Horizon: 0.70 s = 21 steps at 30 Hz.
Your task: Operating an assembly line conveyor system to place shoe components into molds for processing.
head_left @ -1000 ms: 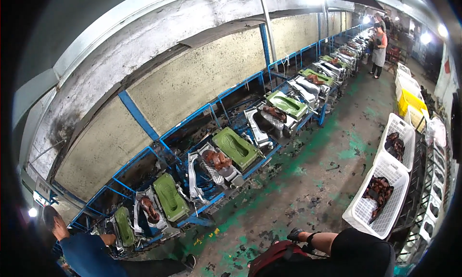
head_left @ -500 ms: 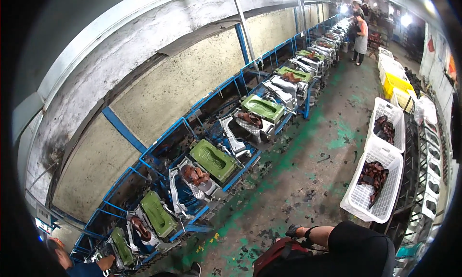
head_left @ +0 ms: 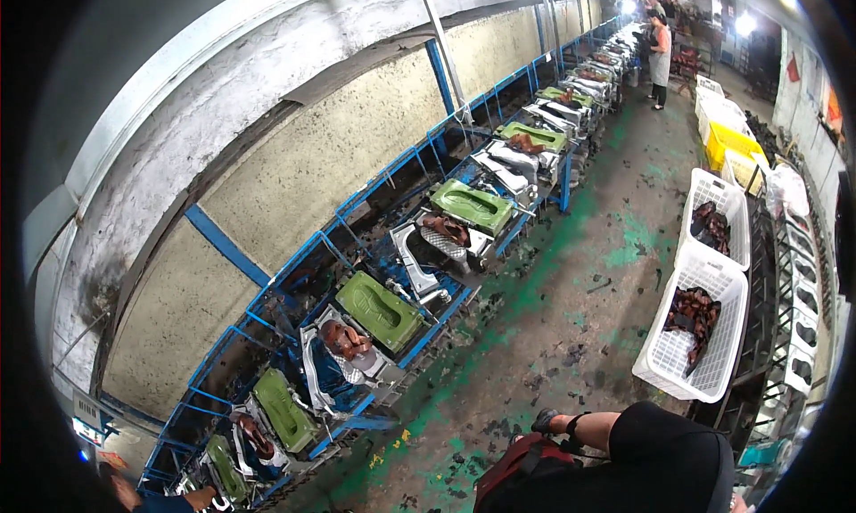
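Neither of my hands shows. A bent leg in black cloth reaches in at the lower right, beside a dark red item that I cannot make out. To the left runs a long blue-framed line bearing green shoe-sole moulds and silver metal moulds. Brown shoe uppers sit on several of the silver moulds. At the lower left edge, another person's hand is at the near end of the line, close to a green mould; what it touches is unclear.
White plastic crates holding brown pieces stand on the right, with a yellow crate beyond. A dark metal rack runs beside them. Farther along the line, a person in a pale apron stands. Dark scraps litter the floor.
The moulds and shoe uppers have shifted down and left along the line. The whole view has moved slightly. The other person's hand at the lower left has moved a little downward.
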### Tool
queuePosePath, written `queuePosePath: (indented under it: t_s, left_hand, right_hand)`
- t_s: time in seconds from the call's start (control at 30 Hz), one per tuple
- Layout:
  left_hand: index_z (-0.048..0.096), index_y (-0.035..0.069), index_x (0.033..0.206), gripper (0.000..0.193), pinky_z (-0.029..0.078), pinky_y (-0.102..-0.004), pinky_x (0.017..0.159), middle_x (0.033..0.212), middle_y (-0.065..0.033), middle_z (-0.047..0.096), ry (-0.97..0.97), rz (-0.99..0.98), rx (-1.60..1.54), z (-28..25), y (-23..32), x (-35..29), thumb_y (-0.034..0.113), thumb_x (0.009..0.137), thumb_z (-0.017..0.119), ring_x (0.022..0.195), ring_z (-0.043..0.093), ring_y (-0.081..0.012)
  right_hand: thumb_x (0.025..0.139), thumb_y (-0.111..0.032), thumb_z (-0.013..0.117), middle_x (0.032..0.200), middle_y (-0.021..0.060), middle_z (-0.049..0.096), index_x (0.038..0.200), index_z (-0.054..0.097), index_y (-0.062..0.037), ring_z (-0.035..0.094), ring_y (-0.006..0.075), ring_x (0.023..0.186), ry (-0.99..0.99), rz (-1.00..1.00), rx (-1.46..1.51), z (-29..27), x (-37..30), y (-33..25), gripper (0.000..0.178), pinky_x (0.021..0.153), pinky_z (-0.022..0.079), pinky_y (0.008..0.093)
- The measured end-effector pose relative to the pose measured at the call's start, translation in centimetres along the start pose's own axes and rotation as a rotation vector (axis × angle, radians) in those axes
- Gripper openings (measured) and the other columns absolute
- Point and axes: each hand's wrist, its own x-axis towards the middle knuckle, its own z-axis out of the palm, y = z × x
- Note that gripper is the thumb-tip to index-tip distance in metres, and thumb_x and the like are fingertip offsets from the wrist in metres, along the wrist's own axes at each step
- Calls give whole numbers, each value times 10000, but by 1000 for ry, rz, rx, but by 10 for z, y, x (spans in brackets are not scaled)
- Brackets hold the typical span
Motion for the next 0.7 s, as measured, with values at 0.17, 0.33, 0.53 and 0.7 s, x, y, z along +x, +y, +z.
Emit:
queuePosePath:
  t_s: [0.17,0.33,0.53,0.7]
  left_hand:
    - [329,141,700,374,260,-355,585,654,1,225,150,-273,-59,150,128,-176,217,974,572,580,180,-162]
    - [311,146,692,382,266,-352,587,644,-8,228,5,53,101,99,32,-65,190,978,559,580,196,-167]
    - [363,133,696,350,302,-348,605,649,-9,276,20,98,64,136,28,-80,186,974,570,597,254,-169]
    - [404,108,736,312,317,-350,633,671,-9,308,-26,125,153,117,-18,-22,206,979,573,619,275,-176]
  right_hand:
    - [852,-332,608,783,127,702,872,700,-17,687,270,692,13,53,86,-25,-5,24,329,621,531,413]
    - [852,-334,608,791,126,702,876,703,-24,687,273,698,6,97,136,-62,-7,-1,325,620,530,418]
    - [860,-267,614,867,129,703,910,716,-69,691,285,771,-12,-161,-293,-86,-19,46,228,662,539,427]
    - [856,-207,617,936,137,694,932,719,-97,685,304,846,115,-580,-607,-117,-46,59,168,725,548,427]
